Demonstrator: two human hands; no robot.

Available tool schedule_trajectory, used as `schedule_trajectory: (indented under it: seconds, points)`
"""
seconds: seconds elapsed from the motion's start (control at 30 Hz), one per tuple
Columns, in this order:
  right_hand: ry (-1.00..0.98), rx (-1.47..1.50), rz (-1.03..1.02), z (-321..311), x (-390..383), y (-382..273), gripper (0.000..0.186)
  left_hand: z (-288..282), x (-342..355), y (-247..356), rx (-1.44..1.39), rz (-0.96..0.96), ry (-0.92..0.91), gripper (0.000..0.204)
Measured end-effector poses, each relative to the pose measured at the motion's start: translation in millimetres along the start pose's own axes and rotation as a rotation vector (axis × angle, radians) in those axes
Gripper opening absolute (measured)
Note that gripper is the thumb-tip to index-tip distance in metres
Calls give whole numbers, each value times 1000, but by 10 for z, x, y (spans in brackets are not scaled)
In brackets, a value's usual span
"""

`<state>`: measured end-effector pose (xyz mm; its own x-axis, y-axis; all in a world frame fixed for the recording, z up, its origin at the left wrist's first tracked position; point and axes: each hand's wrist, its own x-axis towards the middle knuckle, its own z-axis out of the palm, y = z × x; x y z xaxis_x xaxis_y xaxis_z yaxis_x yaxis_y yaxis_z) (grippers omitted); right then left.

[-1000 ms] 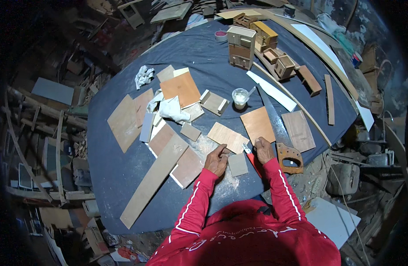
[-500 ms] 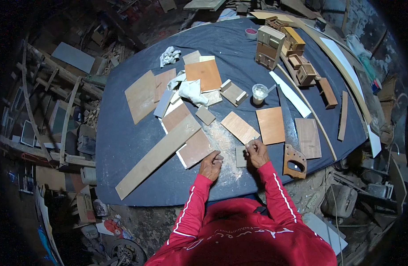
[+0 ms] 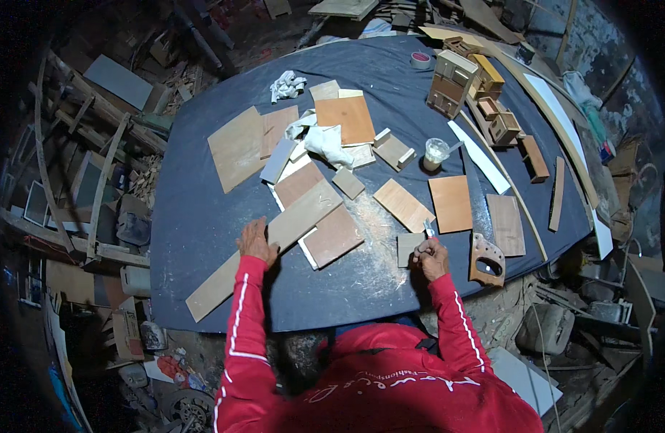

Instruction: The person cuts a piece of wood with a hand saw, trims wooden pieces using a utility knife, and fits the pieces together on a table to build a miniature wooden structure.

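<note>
A long wooden plank (image 3: 303, 220) lies aslant over a brown board (image 3: 336, 238). Across its middle lies my left hand (image 3: 256, 242), fingers over the far edge and thumb by the near edge, gripping it. My right hand (image 3: 431, 260) is closed around a small slim tool (image 3: 428, 228) with a shiny tip; its kind is too small to tell. Under and beside that hand is a small square wood piece (image 3: 409, 250). Just beyond lie a light rectangular board (image 3: 403, 205) and an orange-brown board (image 3: 451, 204). A handsaw (image 3: 485, 261) rests to the right.
Sawdust is scattered on the dark cloth-covered table (image 3: 202, 224). A plastic cup (image 3: 435, 153) with pale paste stands beyond the boards. White rags (image 3: 328, 146) lie among wood pieces. Small wooden cabinets (image 3: 451, 83) stand at the far right, near long strips along the table's edge.
My left hand has moved left, from the brown board's near corner to the long plank. The right hand stays near the small square piece, the tool now showing more clearly above its fingers.
</note>
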<state>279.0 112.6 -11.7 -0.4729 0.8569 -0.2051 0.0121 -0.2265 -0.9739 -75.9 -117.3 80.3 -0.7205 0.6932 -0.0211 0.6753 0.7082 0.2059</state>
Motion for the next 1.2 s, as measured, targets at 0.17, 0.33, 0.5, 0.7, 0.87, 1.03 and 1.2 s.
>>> schedule_trajectory:
  seconds: [0.17, 0.33, 0.5, 0.7, 0.87, 1.03, 1.2]
  points:
    - [-28, -33, 93, 343, -185, 82, 12, 154, 343, -799, -114, -60, -387, 78]
    - [20, -197, 147, 542, -503, -10, 11, 221, 437, -921, -359, 144, -349, 45]
    - [145, -111, 110, 475, -690, 254, 16, -245, 281, -374, -422, 350, -116, 26]
    - [144, -313, 144, 811, -826, 157, 5, -41, 151, -521, -295, 474, 100, 15]
    - [141, -570, -91, 1138, -621, 56, 30, -186, 186, -651, -366, 491, 107, 17]
    - [88, -821, -282, 1468, -175, 126, 77, -647, 176, -638, -442, 317, 56, 32]
    - [13, -684, -32, 1738, -15, -27, 97, -791, 166, -839, -507, 447, 192, 29]
